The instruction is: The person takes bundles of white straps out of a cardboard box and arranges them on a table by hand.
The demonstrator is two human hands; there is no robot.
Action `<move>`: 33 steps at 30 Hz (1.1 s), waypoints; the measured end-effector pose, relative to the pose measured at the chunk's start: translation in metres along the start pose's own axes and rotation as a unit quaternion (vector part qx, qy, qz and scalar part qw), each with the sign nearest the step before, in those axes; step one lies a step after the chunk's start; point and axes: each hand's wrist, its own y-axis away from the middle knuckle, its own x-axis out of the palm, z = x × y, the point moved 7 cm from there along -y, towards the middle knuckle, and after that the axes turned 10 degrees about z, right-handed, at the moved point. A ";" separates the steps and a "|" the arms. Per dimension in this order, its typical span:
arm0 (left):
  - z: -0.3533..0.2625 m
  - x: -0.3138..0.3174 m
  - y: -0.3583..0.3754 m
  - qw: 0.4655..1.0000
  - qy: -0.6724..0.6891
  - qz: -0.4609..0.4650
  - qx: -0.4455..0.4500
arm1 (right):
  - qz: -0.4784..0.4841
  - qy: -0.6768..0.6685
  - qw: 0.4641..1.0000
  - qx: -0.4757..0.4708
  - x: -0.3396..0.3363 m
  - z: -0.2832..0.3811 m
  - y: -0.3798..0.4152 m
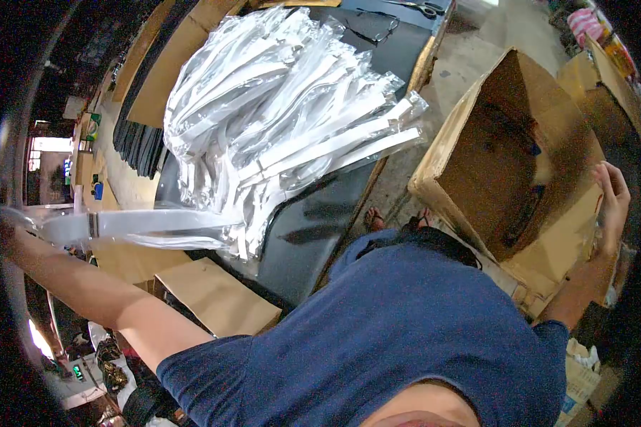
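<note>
A long white strap in a clear plastic sleeve [132, 224], with a dark band round it, stretches from a pile to the far left. Its outer end meets my left hand [11, 229], which appears closed on it, though the dark view edge hides most of the fingers. The large pile of similar plastic-sleeved white straps [263, 107] lies on a black-topped table [313, 242]. On the right, my right hand [612, 196] is beside the outer edge of an open cardboard box [470, 178]. Its fingers are loosely bent, slightly apart, with nothing visible in them.
Eyeglasses [379, 30] and scissors [426, 8] lie at the table's far end. Stacked dark strips [139, 146] and cardboard sheets [171, 67] stand left of the pile. A flat cardboard piece [217, 295] is near my left arm. More cartons [598, 85] stand behind the box.
</note>
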 end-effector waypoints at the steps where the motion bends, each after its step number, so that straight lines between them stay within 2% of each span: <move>1: 0.000 -0.003 0.003 1.000 0.005 -0.001 0.000 | -0.008 0.029 0.999 -0.014 -0.005 0.000 0.003; 6: -0.009 -0.016 0.013 1.000 0.029 0.001 0.001 | -0.066 0.107 0.991 -0.040 -0.044 -0.028 0.007; 8: -0.015 -0.022 0.018 0.999 0.035 0.001 0.004 | -0.164 0.298 0.940 -0.002 -0.078 -0.065 0.009; 9: -0.018 -0.025 0.019 0.999 0.039 0.003 0.003 | -0.163 0.299 0.940 -0.001 -0.087 -0.087 0.009; 11: -0.024 -0.030 0.026 0.999 0.040 0.005 0.002 | -0.211 0.436 0.875 -0.011 -0.103 -0.114 0.018; 12: -0.026 -0.031 0.028 0.999 0.043 0.005 0.000 | -0.210 0.436 0.875 -0.012 -0.105 -0.126 0.020; 14: -0.031 -0.033 0.033 0.999 0.044 0.007 -0.001 | -0.126 0.301 0.935 0.143 -0.108 -0.181 0.021; 16: -0.035 -0.035 0.038 0.999 0.049 0.006 0.000 | -0.130 0.261 0.949 0.118 -0.111 -0.210 0.018; 17: -0.037 -0.035 0.040 0.999 0.050 0.006 0.001 | -0.079 0.169 0.972 0.141 -0.106 -0.222 0.015; 20: -0.040 -0.032 0.044 0.998 0.056 0.015 -0.004 | -0.050 0.105 0.984 0.134 -0.073 -0.171 0.015; 21: -0.038 -0.030 0.045 0.998 0.061 0.018 -0.009 | -0.070 0.075 0.979 0.175 -0.063 -0.152 0.018; 22: -0.035 -0.025 0.046 0.997 0.069 0.022 -0.014 | -0.091 0.045 0.971 0.216 -0.060 -0.147 0.020; 24: -0.024 -0.016 0.048 0.995 0.100 0.013 0.000 | -0.099 0.050 0.976 0.185 -0.059 -0.158 0.016; 26: -0.024 -0.025 0.048 0.984 0.116 -0.072 0.117 | -0.113 0.055 0.980 0.155 -0.053 -0.147 0.019; 27: -0.018 -0.021 0.034 0.997 0.076 0.026 -0.002 | -0.051 0.056 0.982 0.174 -0.029 -0.128 0.024; 28: -0.003 -0.014 0.027 0.984 0.038 0.128 -0.119 | 0.008 0.058 0.979 0.195 -0.017 -0.119 0.029; 30: 0.014 -0.002 0.029 0.983 0.035 0.124 -0.133 | 0.043 0.202 0.969 0.132 -0.024 -0.125 0.033; 31: 0.024 0.006 0.032 0.983 0.017 0.111 -0.148 | 0.047 0.111 0.981 0.154 -0.016 -0.112 0.043; 32: 0.035 0.019 0.032 0.974 0.047 0.140 -0.173 | 0.047 0.019 0.984 0.173 0.001 -0.090 0.054; 33: 0.040 0.028 0.035 0.972 0.049 0.147 -0.176 | 0.028 0.007 0.987 0.157 0.007 -0.075 0.061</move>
